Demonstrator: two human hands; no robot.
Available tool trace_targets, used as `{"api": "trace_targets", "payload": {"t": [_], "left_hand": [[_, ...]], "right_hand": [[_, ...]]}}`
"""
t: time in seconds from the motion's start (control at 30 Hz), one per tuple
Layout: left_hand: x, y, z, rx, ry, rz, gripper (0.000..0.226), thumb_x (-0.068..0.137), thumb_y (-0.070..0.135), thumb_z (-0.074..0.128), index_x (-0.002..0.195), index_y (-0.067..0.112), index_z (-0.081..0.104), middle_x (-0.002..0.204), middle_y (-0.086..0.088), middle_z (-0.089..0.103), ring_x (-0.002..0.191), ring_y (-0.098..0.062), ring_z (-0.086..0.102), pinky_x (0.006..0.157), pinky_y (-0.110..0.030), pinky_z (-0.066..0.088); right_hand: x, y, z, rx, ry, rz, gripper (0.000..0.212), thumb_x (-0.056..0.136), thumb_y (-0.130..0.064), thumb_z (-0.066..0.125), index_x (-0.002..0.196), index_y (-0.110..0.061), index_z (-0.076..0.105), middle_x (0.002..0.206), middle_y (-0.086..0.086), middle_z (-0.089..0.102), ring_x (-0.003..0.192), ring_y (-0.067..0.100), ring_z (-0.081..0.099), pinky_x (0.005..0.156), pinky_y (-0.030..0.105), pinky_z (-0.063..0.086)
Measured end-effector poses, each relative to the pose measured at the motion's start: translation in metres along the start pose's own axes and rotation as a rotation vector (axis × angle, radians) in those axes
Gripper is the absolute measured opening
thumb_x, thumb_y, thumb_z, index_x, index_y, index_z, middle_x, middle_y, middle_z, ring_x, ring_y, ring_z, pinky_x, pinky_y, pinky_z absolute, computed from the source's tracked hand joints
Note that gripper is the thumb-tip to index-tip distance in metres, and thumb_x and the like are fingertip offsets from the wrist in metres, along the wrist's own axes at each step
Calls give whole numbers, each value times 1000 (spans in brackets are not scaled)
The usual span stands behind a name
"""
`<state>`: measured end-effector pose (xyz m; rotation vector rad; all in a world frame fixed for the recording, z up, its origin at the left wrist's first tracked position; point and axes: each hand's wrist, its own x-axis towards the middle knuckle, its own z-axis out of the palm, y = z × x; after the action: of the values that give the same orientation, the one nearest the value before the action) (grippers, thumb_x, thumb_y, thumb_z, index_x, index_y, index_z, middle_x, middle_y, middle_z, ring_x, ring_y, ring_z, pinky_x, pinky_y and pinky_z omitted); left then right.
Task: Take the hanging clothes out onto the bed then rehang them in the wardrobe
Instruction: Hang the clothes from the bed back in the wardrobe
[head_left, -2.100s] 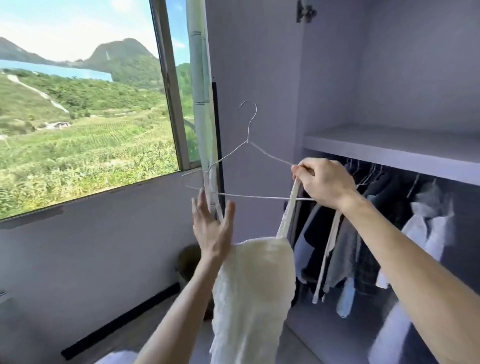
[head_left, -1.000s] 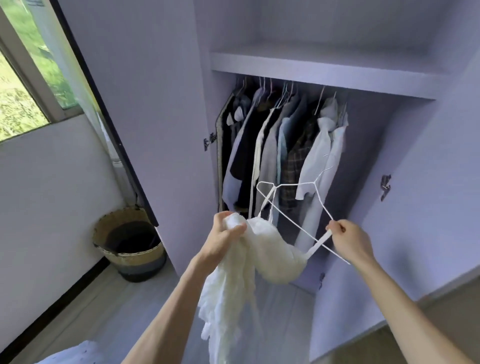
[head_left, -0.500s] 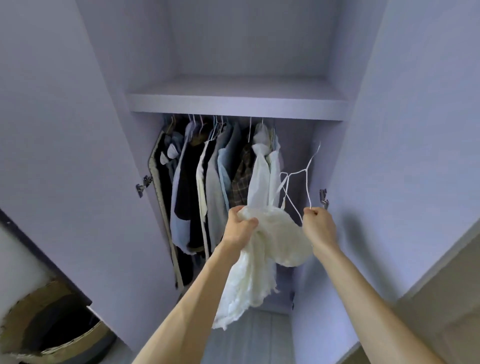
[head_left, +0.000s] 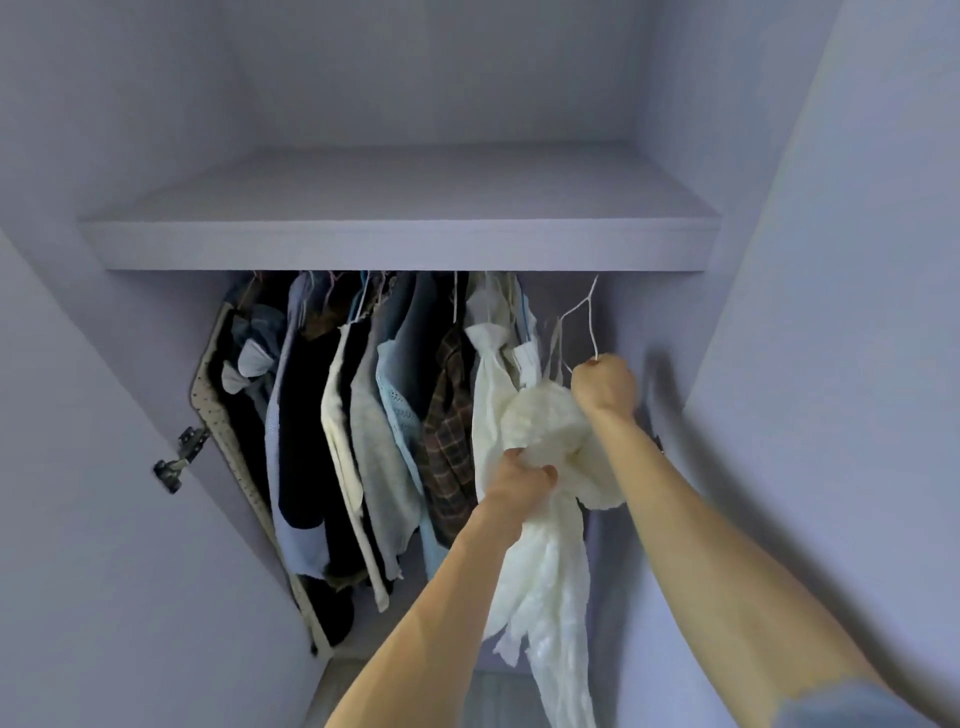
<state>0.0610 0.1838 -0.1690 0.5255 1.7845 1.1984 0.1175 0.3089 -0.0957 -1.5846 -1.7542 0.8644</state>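
Gripping white garment (head_left: 540, 431): left hand (head_left: 522, 478); right hand (head_left: 605, 387) clutches hanger (head_left: 579, 306); wardrobe (head_left: 400, 244) holds hanging clothes (head_left: 384, 415)

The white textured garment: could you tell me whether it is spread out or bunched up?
Bunched up: the left hand grips the white textured garment gathered in a wad, its lower part dangling crumpled.

Nothing legible in view. No readable print, tags, brands or numbers on the hanging clothes (head_left: 389, 415), the white garment (head_left: 543, 431), the wire hanger (head_left: 591, 328) or the wardrobe shelf (head_left: 400, 244).
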Motion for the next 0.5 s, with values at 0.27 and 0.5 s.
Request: {"api": "trace_targets", "payload": {"t": [0.27, 0.5], "left_hand": [[65, 13, 36, 28, -199, -101, 60, 73, 32, 62, 130, 17, 53, 119, -7, 66, 107, -30, 64, 73, -37, 57], [97, 19, 65, 288, -413, -220, 23, 93, 15, 56, 113, 5, 59, 112, -11, 62, 85, -23, 53, 67, -29, 41]], "right_hand": [[35, 0, 15, -123, 139, -157, 31, 94, -7, 44, 119, -1, 61, 119, 21, 60, 108, 39, 57, 90, 38, 44], [44, 24, 11, -303, 25, -77, 26, 92, -9, 44, 107, -1, 64, 109, 21, 66, 97, 38, 58, 79, 36, 43]]}}
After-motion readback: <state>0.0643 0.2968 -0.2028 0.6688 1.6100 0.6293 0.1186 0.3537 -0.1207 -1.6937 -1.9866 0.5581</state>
